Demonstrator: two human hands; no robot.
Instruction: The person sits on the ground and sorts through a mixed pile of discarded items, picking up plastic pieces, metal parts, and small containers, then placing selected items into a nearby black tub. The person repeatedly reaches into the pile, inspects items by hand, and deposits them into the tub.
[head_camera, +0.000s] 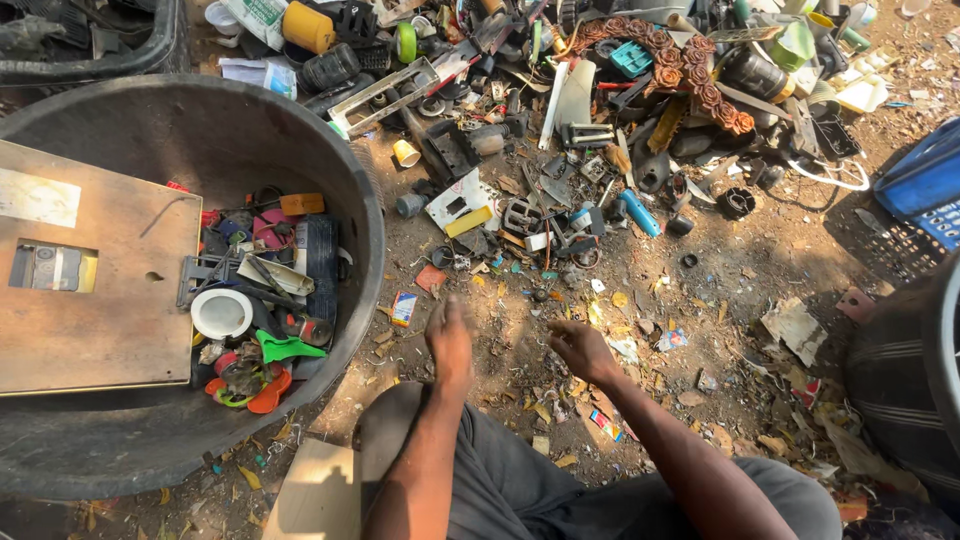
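Scrap bits (560, 225), mostly hard plastic and thin metal, lie scattered on the dirt ground (740, 270), spread up and to the right of the big dark tub (365, 190). Nearest the hands: small flat chips, yellow and white flakes, dry leaves, and a small rectangular red-and-white carton (403, 308) just right of the tub's rim.

Left hand (449, 338) hovers low over the dirt just right of the tub, motion-blurred; cannot tell if fingers are spread or curled, nothing seen in it. Right hand (583, 347) farther right of the tub, fingers loosely curled, palm down, holding nothing visible, close to the ground litter.

Tub: round, matte, dusty inside. In it a flat brown board (90, 290) with a small cutout, a white ring-shaped disc (221, 313), a green plastic piece (285, 348), orange curved bits (268, 392).

Beyond the tub, top: yellow cylindrical can (306, 27), roll of green tape (406, 41), brown carved floral strip (680, 65), blue tube (638, 212). Far right of the tub: blue mesh crate (925, 190).

Dark grey cloth trousers (520, 490) at bottom, below the hands.
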